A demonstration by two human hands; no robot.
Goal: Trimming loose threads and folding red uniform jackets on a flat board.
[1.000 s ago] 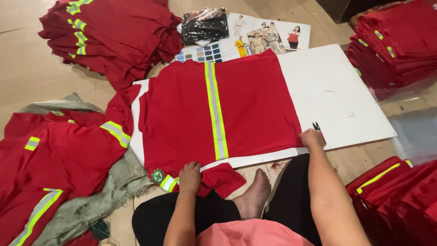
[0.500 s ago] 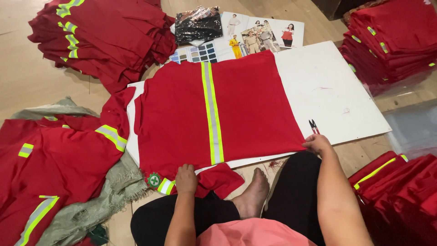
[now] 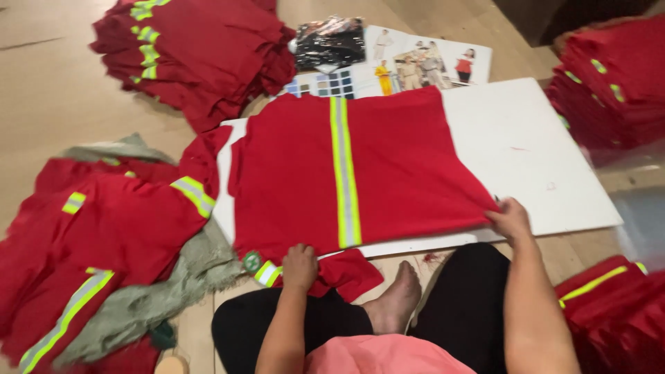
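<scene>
Red shirt (image 3: pixel 388 173) spread on a white board (image 3: pixel 540 159).
Left hand (image 3: pixel 299 266) grasps its lower sleeve; right hand (image 3: pixel 511 220) pinches the hem corner.

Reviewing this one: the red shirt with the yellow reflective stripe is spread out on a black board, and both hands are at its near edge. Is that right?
Not quite. The head view shows the red shirt with its yellow reflective stripe spread on a white board, not a black one. The rest holds: the left hand and the right hand are both at its near edge.
</scene>
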